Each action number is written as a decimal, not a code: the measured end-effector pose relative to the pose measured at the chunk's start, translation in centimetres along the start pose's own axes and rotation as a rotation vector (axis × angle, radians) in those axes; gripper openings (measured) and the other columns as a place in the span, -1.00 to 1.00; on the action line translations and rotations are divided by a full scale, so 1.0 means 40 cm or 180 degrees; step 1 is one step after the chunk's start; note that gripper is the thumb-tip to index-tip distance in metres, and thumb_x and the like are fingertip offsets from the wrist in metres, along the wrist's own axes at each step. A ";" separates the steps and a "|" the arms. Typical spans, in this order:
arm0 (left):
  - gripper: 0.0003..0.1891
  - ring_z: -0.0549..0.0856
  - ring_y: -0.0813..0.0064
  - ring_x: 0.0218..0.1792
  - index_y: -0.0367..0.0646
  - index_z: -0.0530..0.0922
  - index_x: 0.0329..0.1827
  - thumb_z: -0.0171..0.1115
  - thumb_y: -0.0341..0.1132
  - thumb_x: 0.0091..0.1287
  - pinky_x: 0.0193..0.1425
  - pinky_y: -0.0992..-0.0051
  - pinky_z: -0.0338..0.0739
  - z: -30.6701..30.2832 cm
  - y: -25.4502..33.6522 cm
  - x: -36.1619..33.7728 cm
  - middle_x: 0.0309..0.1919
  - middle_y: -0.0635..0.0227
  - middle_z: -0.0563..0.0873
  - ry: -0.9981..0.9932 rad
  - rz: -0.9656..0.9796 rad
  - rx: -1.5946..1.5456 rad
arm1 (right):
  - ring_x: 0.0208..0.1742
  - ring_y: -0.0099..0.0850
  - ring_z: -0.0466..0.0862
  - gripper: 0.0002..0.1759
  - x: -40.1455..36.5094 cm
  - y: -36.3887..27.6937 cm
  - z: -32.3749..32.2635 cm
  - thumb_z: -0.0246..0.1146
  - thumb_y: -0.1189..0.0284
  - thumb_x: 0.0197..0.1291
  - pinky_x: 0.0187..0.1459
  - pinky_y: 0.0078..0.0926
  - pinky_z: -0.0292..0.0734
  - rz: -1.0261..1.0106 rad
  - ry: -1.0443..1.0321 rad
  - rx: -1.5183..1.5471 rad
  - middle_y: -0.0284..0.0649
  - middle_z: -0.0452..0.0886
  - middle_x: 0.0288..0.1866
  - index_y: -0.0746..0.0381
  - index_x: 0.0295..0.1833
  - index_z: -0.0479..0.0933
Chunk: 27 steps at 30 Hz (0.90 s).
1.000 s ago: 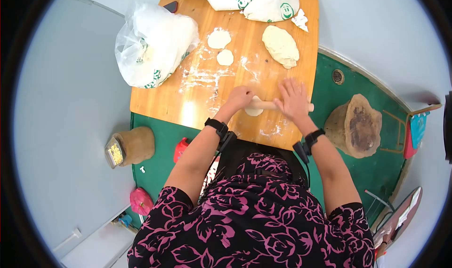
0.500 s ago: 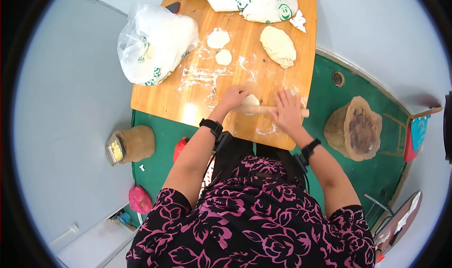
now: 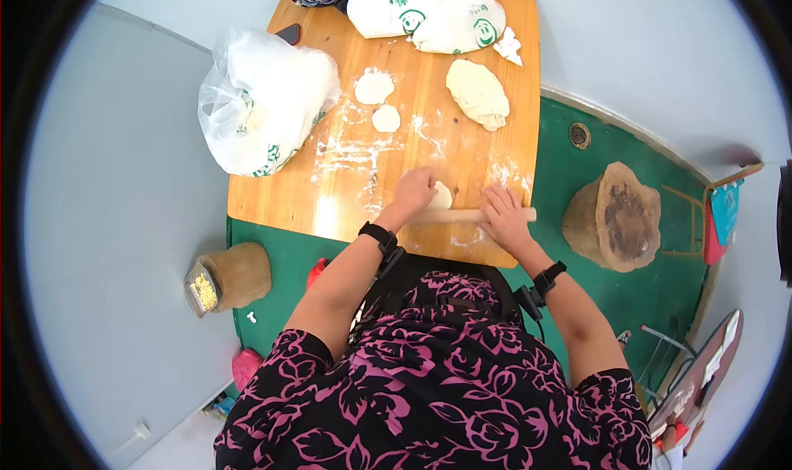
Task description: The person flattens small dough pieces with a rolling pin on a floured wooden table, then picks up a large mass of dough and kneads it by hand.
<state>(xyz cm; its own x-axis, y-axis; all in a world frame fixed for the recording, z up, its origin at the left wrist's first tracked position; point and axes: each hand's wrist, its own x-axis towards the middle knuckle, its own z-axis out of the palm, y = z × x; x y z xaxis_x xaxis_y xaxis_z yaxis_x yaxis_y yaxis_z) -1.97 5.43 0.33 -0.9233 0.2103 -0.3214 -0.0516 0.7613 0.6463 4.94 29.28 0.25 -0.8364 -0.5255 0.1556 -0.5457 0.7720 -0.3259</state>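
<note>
A small flat round of dough (image 3: 443, 196) lies on the wooden table (image 3: 285, 202) near the front edge, partly hidden by my left hand (image 3: 415, 192). The fingers of that hand are curled closed at the dough's left edge. A pale wooden rolling pin (image 3: 462, 216) lies sideways along the dough's near edge. My right hand (image 3: 506, 219) rests over the pin's right part, with the pin's end sticking out past it. Two rolled dough rounds, a larger one (image 3: 374, 86) and a smaller one (image 3: 385, 118), lie farther back. A big lump of dough (image 3: 478, 95) sits at the right.
A clear plastic bag with white contents (image 3: 272, 99) stands at the table's left. White bags with green print (image 3: 459, 20) and a crumpled tissue (image 3: 508, 47) are at the back. Loose flour covers the middle. Wooden stumps (image 3: 623, 218) flank the table.
The rolling pin has rolled toward my body, from across the dough to its near edge, with my right hand on it. My left hand stays at the dough. The whole view has shifted slightly.
</note>
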 end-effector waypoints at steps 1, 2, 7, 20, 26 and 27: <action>-0.87 0.61 0.14 -0.25 -0.19 0.55 -0.43 0.29 -0.43 -0.07 -0.15 0.30 0.51 -0.011 0.003 0.002 -0.38 0.17 0.64 -0.0073 0.0006 -0.0070 | 0.33 -0.22 0.32 -0.62 -0.009 -0.008 -0.006 0.38 0.28 -0.14 0.34 -0.04 0.06 -0.0005 -0.0043 0.0014 -0.16 0.44 0.17 0.20 -0.21 0.46; -0.86 0.62 0.16 -0.25 -0.19 0.57 -0.41 0.29 -0.43 -0.08 -0.16 0.31 0.52 -0.022 0.003 0.009 -0.37 0.18 0.65 -0.0325 0.0102 -0.0087 | 0.33 -0.22 0.32 -0.62 -0.008 -0.016 -0.009 0.38 0.28 -0.15 0.34 -0.06 0.07 -0.0010 0.0017 0.0011 -0.16 0.44 0.17 0.19 -0.21 0.46; -0.79 0.66 0.29 -0.36 -0.22 0.64 -0.32 0.26 -0.42 -0.07 -0.26 0.40 0.53 -0.042 -0.022 0.074 -0.48 0.19 0.66 -0.1758 0.1127 0.0313 | 0.32 -0.22 0.32 -0.64 0.063 -0.052 -0.033 0.38 0.30 -0.15 0.31 -0.11 0.11 -0.0049 0.0170 -0.0053 -0.15 0.41 0.20 0.16 -0.22 0.47; -0.78 0.64 0.16 -0.29 -0.20 0.62 -0.32 0.32 -0.28 0.00 -0.20 0.29 0.52 -0.023 -0.027 0.002 -0.39 0.11 0.65 -0.0227 0.0459 0.0245 | 0.39 -0.20 0.23 -0.42 0.040 -0.078 0.031 0.15 0.03 0.11 0.30 0.02 0.02 0.0635 0.0045 -0.0729 -0.15 0.32 0.32 0.21 0.13 0.43; -0.76 0.62 0.13 -0.15 -0.16 0.59 -0.37 0.36 -0.22 -0.01 -0.06 0.25 0.50 -0.063 -0.003 0.018 -0.24 0.14 0.63 -0.0642 -0.0163 0.0496 | 0.41 -0.21 0.22 -0.42 0.076 -0.017 0.018 0.16 0.03 0.09 0.35 0.09 -0.08 0.0296 -0.0261 -0.0427 -0.16 0.33 0.32 0.17 0.14 0.44; -0.78 0.61 0.14 -0.13 -0.14 0.60 -0.39 0.37 -0.22 -0.02 -0.05 0.24 0.50 -0.069 0.016 0.007 -0.23 0.14 0.63 -0.0549 -0.0177 0.0565 | 0.40 -0.21 0.22 -0.42 0.027 -0.024 0.031 0.15 0.02 0.09 0.35 0.09 -0.08 0.0168 -0.0246 -0.0338 -0.17 0.34 0.32 0.16 0.14 0.44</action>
<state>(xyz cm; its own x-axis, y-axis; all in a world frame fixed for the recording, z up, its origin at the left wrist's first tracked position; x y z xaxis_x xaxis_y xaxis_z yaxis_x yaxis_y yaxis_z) -3.31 4.27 2.58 -0.8416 0.2549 -0.4762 -0.0188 0.8673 0.4974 4.63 27.54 -0.42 -0.8600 -0.5059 0.0672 -0.5067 0.8307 -0.2304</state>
